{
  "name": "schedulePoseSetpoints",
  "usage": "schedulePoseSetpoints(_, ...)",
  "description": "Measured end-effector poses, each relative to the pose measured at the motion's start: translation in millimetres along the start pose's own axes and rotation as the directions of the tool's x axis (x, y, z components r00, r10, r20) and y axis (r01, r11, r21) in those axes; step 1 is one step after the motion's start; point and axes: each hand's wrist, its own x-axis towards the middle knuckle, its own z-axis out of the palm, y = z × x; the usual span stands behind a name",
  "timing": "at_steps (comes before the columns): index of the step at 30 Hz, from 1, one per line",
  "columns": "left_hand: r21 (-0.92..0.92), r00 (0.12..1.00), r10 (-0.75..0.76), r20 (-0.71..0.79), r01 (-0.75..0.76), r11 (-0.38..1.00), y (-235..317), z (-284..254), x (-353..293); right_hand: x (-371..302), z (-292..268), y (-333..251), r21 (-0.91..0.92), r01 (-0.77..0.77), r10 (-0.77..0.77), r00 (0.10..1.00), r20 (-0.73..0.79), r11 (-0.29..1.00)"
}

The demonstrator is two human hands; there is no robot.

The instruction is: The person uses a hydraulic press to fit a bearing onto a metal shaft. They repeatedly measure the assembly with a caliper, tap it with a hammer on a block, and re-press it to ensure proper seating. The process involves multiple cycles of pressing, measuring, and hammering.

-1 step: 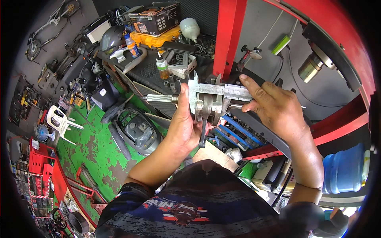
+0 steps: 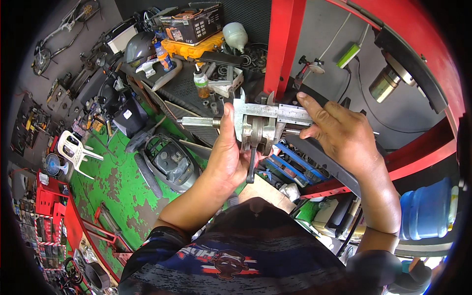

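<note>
A metal crankshaft (image 2: 268, 132) is held up in front of my chest by my left hand (image 2: 228, 157). The thumb points up along its left side, and the other fingers pass beneath, partly hidden. Its splined shaft end (image 2: 199, 121) sticks out to the left, and the connecting rod (image 2: 252, 164) hangs down. A steel vernier caliper (image 2: 263, 110) lies across the crank webs, with its jaws on either side of them. My right hand (image 2: 341, 132) grips the caliper's right part between thumb and fingers, index finger stretched along it.
Behind stands a dark workbench (image 2: 184, 91) with bottles, a bulb and a boxed charger. A red press frame (image 2: 284, 49) rises close by on the right. Scooter bodywork (image 2: 172, 157) lies on the green floor, near a white chair (image 2: 76, 150). At right is a blue water jug (image 2: 425, 209).
</note>
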Motion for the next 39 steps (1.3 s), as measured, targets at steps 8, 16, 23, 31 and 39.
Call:
schedulePoseSetpoints(8, -0.002, 1.000, -0.001, -0.029, 0.001, 1.000, 0, 3, -5, -1, -1, -4, -0.008, 0.002, -0.001, 1.000, 0.017, 1.000)
schedulePoseSetpoints(16, 0.016, 0.998, 0.010, -0.063, -0.009, 1.000, 1, 8, -10, -5, 3, -5, 0.009, 0.021, -0.021, 1.000, 0.006, 1.000)
schedulePoseSetpoints(23, -0.006, 0.998, 0.009, -0.063, -0.009, 1.000, -1, 4, -12, -5, 3, -9, -0.002, 0.036, -0.036, 0.999, 0.014, 0.999)
schedulePoseSetpoints(31, 0.008, 0.998, 0.014, -0.053, -0.014, 1.000, -1, 4, -16, -6, 1, -11, -0.005, 0.035, -0.035, 0.999, 0.007, 0.999)
schedulePoseSetpoints(39, 0.033, 0.998, 0.023, -0.054, -0.021, 0.999, -3, 3, -19, -7, 0, -13, 0.004, 0.039, -0.039, 0.999, 0.001, 0.999)
